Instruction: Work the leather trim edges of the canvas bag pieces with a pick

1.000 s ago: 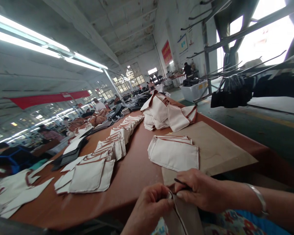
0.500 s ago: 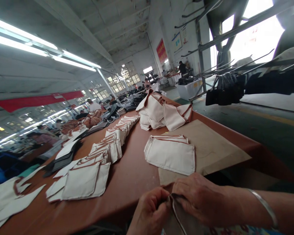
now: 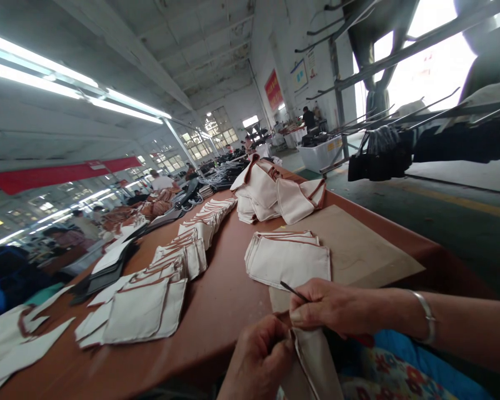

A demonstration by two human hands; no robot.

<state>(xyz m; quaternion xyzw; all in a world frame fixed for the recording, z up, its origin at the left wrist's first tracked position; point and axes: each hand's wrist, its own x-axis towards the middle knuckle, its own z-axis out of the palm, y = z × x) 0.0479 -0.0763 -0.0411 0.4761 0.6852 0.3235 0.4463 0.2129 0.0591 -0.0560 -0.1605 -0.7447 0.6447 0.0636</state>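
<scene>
In the head view, my left hand (image 3: 260,355) pinches the top edge of a cream fabric piece (image 3: 316,361) with dark brown edging, which hangs down over my lap. Beside it, my right hand (image 3: 329,308) is closed around what look like scissors (image 3: 294,291). One thin dark blade points out to the upper left, and a bit of red shows under the palm; the rest is hidden. The right fingertips are at the fabric's upper edge. Just beyond my hands lies a small stack of cream pieces (image 3: 289,258) with brown edging.
Brown sheet paper (image 3: 370,244) lies under that stack on the brown-covered table (image 3: 229,283). A long overlapping row of cream pieces (image 3: 137,305) runs along the left. A heaped pile (image 3: 260,191) sits farther back. A metal rack with black bags (image 3: 379,155) stands at right.
My right hand has risen slightly off the fabric, and the dark blade now shows in it. My left hand keeps its pinch on the fabric, more of which is visible.
</scene>
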